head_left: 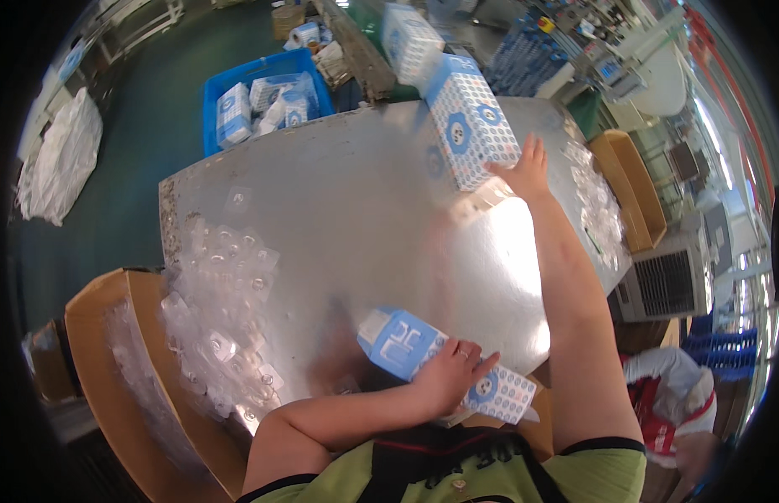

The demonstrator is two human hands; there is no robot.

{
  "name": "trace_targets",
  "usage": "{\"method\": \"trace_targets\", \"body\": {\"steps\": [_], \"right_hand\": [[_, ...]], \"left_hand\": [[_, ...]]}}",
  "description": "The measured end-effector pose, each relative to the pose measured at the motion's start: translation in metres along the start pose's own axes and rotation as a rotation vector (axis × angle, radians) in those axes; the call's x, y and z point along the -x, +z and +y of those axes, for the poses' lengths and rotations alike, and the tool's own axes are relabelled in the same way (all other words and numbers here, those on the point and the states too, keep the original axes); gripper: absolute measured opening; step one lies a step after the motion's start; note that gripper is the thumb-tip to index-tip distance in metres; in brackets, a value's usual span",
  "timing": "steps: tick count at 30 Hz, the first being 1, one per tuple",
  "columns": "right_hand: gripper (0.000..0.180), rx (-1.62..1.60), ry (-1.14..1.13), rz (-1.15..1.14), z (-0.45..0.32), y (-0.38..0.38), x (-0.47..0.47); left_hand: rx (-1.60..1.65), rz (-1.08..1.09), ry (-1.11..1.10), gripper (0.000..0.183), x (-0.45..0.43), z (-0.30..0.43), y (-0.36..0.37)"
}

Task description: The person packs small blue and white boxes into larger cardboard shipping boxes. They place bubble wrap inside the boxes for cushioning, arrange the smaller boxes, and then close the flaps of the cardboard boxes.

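My left hand [449,377], with a ring on one finger, grips a blue-and-white patterned package [399,342] close to my body at the table's near edge. Farther out, my right hand [526,170] is spread, its fingers apart, at the near right end of a larger patterned package [468,126] lying on the metal table; whether its fingertips touch the package is hard to tell. Another similar package [411,44] is beyond it, blurred, at the table's far edge. Many clear plastic pieces [226,314] are heaped on the table's left side.
A metal-topped table [339,207] spans the middle. Cardboard boxes [100,352] stand at left and right [628,188]. More clear plastic pieces [593,207] lie at the right edge. Beyond the table is a blue crate [263,63] of packages. Another person [669,402] is at lower right.
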State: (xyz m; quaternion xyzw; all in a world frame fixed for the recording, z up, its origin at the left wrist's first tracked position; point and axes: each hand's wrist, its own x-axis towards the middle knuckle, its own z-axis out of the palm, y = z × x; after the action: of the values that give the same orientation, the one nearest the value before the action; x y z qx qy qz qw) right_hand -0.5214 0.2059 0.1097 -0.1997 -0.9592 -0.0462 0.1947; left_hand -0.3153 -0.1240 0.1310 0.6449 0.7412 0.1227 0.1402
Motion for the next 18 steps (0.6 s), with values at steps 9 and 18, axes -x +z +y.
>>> {"method": "trace_targets", "body": {"steps": [9, 18], "right_hand": [[0.090, -0.174, 0.015, -0.453, 0.049, -0.065, 0.143], [0.094, -0.150, -0.343, -0.502, 0.030, -0.121, 0.115]], "left_hand": [[0.013, 0.189, -0.032, 0.095, 0.005, -0.002, 0.014], [-0.069, 0.265, -0.122, 0.063, 0.001, 0.023, 0.038]]}}
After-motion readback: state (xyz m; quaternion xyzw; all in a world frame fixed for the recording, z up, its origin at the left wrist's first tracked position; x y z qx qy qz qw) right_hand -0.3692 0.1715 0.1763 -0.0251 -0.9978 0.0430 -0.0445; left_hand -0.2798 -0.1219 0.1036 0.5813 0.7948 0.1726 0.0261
